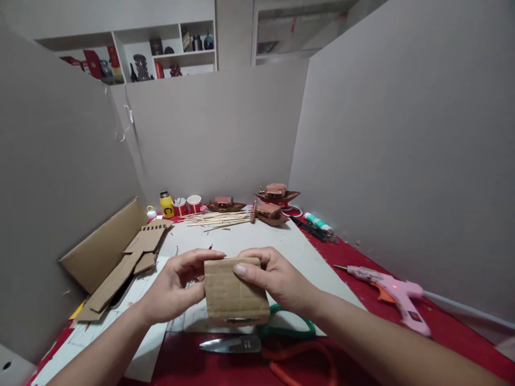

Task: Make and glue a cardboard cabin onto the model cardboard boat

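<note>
A small folded piece of brown cardboard (pixel 234 294) is held up over the table between both hands. My left hand (pixel 177 287) pinches its left edge, thumb and fingers closed on it. My right hand (pixel 277 279) grips its top right corner, the thumb pressed flat on the front face. Just below the cardboard lie scissors (pixel 257 339) with green handles, blades pointing left.
A pink glue gun (pixel 392 295) lies at the right on the red table cover (pixel 362 257). Cardboard offcuts (pixel 120 262) lie at the left. At the back are wooden sticks (pixel 219 219), model boats (pixel 276 195), cups (pixel 193 203), a yellow bottle (pixel 166 205) and a glue tube (pixel 317 222). Grey partition walls surround the table.
</note>
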{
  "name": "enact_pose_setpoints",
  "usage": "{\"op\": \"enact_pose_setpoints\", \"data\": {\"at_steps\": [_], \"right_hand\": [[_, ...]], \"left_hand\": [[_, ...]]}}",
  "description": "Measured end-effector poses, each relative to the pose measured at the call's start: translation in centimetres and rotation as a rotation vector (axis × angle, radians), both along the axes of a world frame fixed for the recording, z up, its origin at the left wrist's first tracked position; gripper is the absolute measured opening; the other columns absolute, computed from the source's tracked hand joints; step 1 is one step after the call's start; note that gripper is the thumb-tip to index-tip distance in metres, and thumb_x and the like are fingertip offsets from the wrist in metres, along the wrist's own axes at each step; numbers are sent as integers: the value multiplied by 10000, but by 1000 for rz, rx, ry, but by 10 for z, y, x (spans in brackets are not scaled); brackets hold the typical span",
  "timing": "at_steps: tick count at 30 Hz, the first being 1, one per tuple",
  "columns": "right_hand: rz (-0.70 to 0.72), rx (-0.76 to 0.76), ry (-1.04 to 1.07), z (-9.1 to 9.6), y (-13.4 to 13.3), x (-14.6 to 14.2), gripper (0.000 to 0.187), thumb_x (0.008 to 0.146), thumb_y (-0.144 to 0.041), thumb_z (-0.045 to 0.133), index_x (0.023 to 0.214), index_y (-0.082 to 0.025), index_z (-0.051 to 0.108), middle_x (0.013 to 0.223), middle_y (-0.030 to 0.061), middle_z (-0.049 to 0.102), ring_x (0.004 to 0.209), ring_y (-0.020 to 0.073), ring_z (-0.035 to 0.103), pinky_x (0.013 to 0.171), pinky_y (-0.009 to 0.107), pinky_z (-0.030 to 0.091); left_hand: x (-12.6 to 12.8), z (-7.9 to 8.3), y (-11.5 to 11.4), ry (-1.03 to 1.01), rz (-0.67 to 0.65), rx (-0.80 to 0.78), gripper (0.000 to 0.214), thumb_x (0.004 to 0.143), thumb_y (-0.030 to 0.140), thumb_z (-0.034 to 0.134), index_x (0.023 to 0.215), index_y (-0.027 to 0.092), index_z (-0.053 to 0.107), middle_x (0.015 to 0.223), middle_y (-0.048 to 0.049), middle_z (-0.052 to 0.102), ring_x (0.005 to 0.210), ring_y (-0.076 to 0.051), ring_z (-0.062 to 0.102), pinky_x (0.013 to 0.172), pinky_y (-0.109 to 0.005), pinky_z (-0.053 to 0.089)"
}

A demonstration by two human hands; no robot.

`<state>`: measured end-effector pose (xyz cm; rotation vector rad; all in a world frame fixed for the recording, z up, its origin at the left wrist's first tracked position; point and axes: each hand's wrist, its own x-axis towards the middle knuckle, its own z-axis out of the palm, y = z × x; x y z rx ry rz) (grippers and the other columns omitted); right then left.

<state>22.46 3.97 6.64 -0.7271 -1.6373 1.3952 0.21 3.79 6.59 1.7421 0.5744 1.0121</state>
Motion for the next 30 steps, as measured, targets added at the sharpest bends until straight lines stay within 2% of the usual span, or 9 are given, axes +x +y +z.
{"op": "enact_pose_setpoints", "data": {"at_steps": [4,7,10,14,18,21,23,27,30], "right_hand": [[10,-52,15,-2,-1,0,489,750,-616,686,710,-140,582,609,-38,467,551,87,387,503,213,315],[25,-79,23,-4,-3,-2,501,753,-629,682,709,-143,569,604,-46,454,542,79,373,497,208,314],[59,-46,4,-5,-7,-3,482,797,-610,648,754,-134,587,635,-33,477,564,85,400,507,208,334],[44,177,-44,-10,-4,6,465,941,-533,470,854,-118,660,720,29,585,636,125,504,553,235,416],[-122,589,67,-18,4,20,289,962,-217,436,1184,-164,614,996,94,690,820,157,631,728,285,516],[-63,913,49,-26,5,20,502,856,-156,579,1352,-159,501,1076,138,669,933,201,640,811,336,533],[-33,984,43,-31,4,14,549,834,-192,653,1356,-143,493,1022,140,676,902,202,643,794,324,538],[-99,948,91,-37,-1,3,282,906,-242,627,1178,-170,601,881,95,698,740,141,631,674,229,521],[-103,951,118,-37,-5,1,234,925,-286,609,1129,-172,613,836,87,697,729,139,622,676,227,515]], "left_hand": [[2,6,-5,39,-10,9,399,812,247,743,1205,251,674,1054,-58,731,951,-172,670,816,-239,535],[8,3,-7,88,136,89,315,828,193,714,1138,253,713,1053,-62,744,923,-174,692,804,-248,552],[13,-3,-9,83,274,306,354,801,62,696,1066,293,737,1007,-17,763,887,-148,703,789,-219,550],[13,-6,-13,18,262,613,423,768,2,692,1092,272,714,934,-9,761,799,-133,690,742,-217,547],[11,-10,-15,-34,255,652,387,784,37,691,1120,230,679,896,-38,726,773,-160,666,691,-257,548],[12,-17,-13,-38,238,634,349,815,75,676,1127,230,654,882,-49,705,762,-176,655,680,-284,545],[13,-20,-12,-3,213,660,342,830,83,658,1137,231,635,862,-57,691,739,-182,643,651,-293,534],[17,-19,-12,107,139,831,334,860,148,619,1191,179,597,773,-88,658,642,-186,596,558,-303,482],[19,-16,-14,156,115,924,356,889,229,597,1232,137,578,803,-123,665,657,-199,604,556,-314,481]]}}
